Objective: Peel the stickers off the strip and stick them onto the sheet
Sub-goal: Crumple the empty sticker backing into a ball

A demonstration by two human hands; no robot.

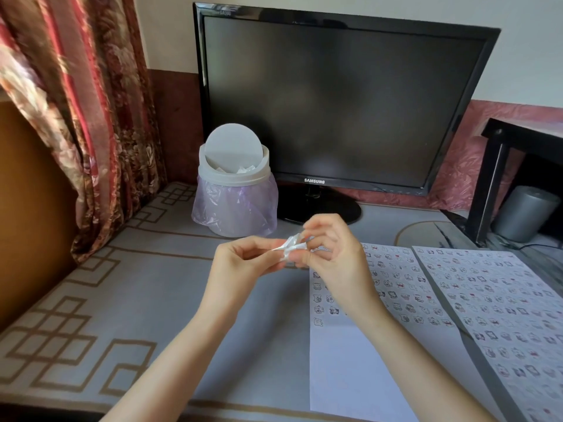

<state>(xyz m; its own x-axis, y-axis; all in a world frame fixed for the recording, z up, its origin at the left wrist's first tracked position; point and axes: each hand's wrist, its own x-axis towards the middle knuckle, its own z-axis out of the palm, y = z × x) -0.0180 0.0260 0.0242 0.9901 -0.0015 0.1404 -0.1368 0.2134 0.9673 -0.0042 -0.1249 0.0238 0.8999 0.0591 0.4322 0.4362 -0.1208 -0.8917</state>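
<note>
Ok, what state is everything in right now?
Sticker strip, crumpled, held between both hands.
Left hand, pinching the strip.
Right hand, pinching the strip.
Near sheet, top stickered, bottom blank.
Right sheet, covered in stickers.
Bin lid, tipped open.
Monitor, screen dark.

Soft daylight, blurred hands, bowed edges

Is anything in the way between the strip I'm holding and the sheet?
Nothing visible. The left hand and right hand pinch the strip; the blank lower part of the sheet lies uncovered.
</note>
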